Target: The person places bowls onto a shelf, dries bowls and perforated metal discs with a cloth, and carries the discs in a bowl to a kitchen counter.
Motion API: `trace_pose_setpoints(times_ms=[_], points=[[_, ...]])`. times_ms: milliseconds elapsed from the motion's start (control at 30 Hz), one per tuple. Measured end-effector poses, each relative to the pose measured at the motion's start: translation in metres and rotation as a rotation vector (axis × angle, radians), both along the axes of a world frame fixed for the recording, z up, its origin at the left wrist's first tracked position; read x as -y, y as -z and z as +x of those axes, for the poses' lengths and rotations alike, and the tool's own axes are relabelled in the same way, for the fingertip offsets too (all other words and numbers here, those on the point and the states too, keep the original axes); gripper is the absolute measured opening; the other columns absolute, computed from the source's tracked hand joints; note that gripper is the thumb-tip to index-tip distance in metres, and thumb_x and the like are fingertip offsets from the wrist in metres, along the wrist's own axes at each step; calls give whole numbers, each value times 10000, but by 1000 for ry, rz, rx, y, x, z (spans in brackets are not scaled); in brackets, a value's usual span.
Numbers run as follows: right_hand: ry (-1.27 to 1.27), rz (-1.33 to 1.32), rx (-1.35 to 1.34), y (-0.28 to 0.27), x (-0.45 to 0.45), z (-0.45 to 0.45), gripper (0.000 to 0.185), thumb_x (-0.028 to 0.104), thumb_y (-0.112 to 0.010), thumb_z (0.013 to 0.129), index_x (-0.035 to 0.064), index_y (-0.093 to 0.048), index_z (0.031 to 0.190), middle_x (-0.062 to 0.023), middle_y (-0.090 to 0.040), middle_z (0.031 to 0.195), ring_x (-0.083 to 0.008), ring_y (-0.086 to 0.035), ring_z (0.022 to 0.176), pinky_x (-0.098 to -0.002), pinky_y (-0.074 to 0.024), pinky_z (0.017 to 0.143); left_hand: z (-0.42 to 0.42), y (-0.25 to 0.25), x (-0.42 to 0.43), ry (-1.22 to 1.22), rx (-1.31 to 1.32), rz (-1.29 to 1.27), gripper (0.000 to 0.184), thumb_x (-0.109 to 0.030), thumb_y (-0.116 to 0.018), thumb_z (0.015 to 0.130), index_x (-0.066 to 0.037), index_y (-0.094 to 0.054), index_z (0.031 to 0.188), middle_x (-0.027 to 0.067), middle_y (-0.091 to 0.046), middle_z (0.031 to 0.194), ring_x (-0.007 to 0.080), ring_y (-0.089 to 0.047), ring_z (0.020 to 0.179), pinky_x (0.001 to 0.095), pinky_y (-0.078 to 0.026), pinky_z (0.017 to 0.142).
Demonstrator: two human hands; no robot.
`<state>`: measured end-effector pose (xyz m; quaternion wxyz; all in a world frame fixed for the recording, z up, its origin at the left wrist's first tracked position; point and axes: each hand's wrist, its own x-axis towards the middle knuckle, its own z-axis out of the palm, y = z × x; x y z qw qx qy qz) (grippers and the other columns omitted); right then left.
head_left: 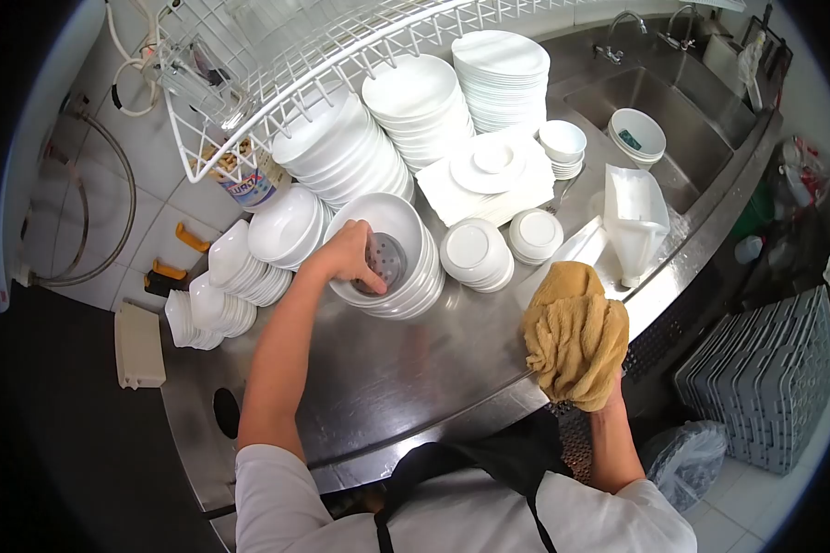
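Note:
My left hand reaches into the top bowl of a stack of large white bowls. Its fingers grip the rim of a round grey piece with holes, like a small strainer, lying in that bowl. A bunched tan cloth is in my right hand, at the counter's front edge. The cloth hides most of that hand's fingers. Between the hands stand two short stacks of small white bowls. White rectangular dishes lie just behind the cloth.
Tall plate stacks line the back beneath a white wire rack. A steel sink with bowls is at right. A white plastic container stands near the edge. Grey crates are on the floor at right.

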<state>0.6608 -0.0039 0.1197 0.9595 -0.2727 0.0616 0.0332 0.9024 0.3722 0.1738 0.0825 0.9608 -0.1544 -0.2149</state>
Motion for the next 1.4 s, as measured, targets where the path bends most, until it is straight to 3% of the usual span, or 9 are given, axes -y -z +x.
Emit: trace_pose_setpoints(times_ms=[200, 400, 500, 700, 900, 933, 1133, 1233, 1400], points=[[10, 3, 69, 6, 5, 3, 622, 408, -546, 994, 85, -359, 1491, -153, -452, 1470, -314, -512, 1301, -480, -472, 1066, -12, -5, 3, -192, -34, -130, 1069, -268, -977, 440, 14, -419, 1307, 223, -603, 1119, 357, -585, 1125, 391, -450, 1017], [-19, -63, 64, 13, 6, -1, 623, 401, -548, 995, 71, -359, 1489, -156, -450, 1469, -313, -507, 1305, -475, -459, 1077, -17, 12, -2, -11, 118, -170, 1115, -247, -969, 441, -23, -385, 1365, 235, -521, 1264, 360, -536, 1197, 399, -454, 1024], [-37, -75, 66, 15, 6, -1, 619, 395, -547, 997, 66, -360, 1487, -156, -455, 1465, -308, -506, 1306, -470, -458, 1078, -18, 1, 8, -117, 38, -129, 1128, -267, -980, 431, -20, -386, 1357, 242, -479, 1319, 379, -496, 1233, 391, -435, 1039], [-10, -22, 42, 18, 5, -5, 602, 382, -529, 1006, 64, -360, 1488, -157, -461, 1461, -308, -508, 1305, -470, -456, 1079, -8, 8, 7, -125, 120, -88, 1004, -249, -978, 434, 7, -474, 1263, 192, -591, 1158, 320, -589, 1100, 381, -479, 964], [5, -25, 13, 12, 5, -7, 685, 415, -542, 983, 55, -305, 1515, -171, -433, 1485, -320, -489, 1325, -476, -435, 1094, -31, 5, -4, -157, 99, -475, 665, -104, -933, 569, -49, -470, 1043, 84, -638, 909, 206, -631, 927, 329, -483, 846], [15, -39, 12, 12, 4, -7, 685, 414, -541, 984, 55, -303, 1516, -170, -433, 1484, -319, -490, 1323, -476, -437, 1092, -37, 6, -5, -146, 127, -490, 619, 7, -890, 620, -78, -425, 1019, 15, -617, 905, 126, -635, 926, 306, -513, 790], [-4, -21, 82, 10, -3, -3, 598, 377, -520, 1007, 67, -358, 1491, -161, -442, 1480, -324, -499, 1314, -486, -447, 1089, -56, 34, -17, -260, 133, -891, 619, 151, -776, 706, -91, -395, 1130, 67, -664, 893, 110, -665, 817, 263, -542, 757], [11, 24, 84, 9, -4, -3, 594, 379, -518, 1007, 69, -360, 1489, -159, -438, 1482, -330, -493, 1317, -495, -445, 1089, -78, 33, -21, -445, 281, -1242, 683, 145, -790, 695, -105, -382, 1184, 81, -683, 911, 150, -680, 773, 281, -560, 751], [25, 58, 38, 1, -5, -3, 617, 398, -532, 1000, 68, -354, 1490, -163, -434, 1482, -331, -490, 1318, -495, -446, 1087, -154, 54, -57, -754, 382, -2074, 566, -77, -748, 848, -101, -449, 1328, 63, -658, 1076, 225, -623, 1044, 412, -519, 918]])
